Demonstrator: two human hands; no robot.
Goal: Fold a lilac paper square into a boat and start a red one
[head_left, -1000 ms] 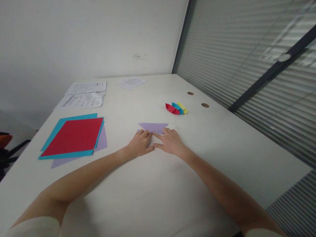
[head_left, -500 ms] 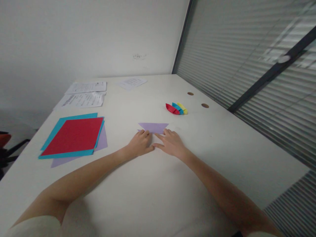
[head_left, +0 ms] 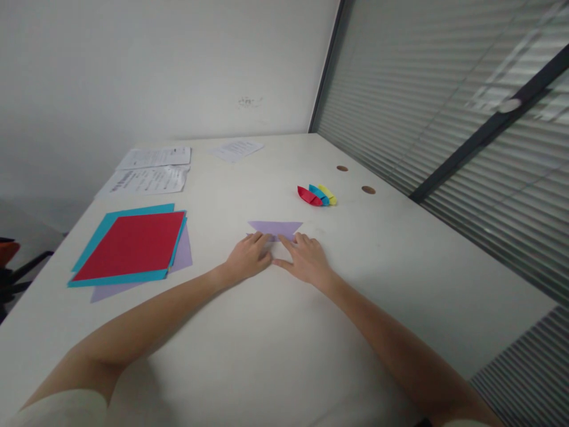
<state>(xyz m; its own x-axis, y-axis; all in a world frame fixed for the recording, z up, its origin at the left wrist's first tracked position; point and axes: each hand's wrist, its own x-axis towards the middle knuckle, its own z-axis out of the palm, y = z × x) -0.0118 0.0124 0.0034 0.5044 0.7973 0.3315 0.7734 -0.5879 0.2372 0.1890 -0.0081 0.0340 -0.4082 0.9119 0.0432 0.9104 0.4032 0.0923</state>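
A folded sheet of light purple paper lies flat on the table in front of me, its long edge away from me. My left hand bears on the near left part of it, fingers curled together and closed on the paper's edge. On the near right part rests my right hand, with the index finger stretched along the paper and the thumb spread out toward my left hand. The fingers cover the near corners and much of the near edge.
Left of my arm lies a stack of red paper, with blue and purple sheets beneath. Small folded red, blue and yellow paper pieces sit beyond my right hand. Printed sheets lie at the back left; blinds border the right side.
My left hand has shifted slightly left, and its thumb has drawn in from its outstretched position. The right hand stays on the paper, its thumb still spread.
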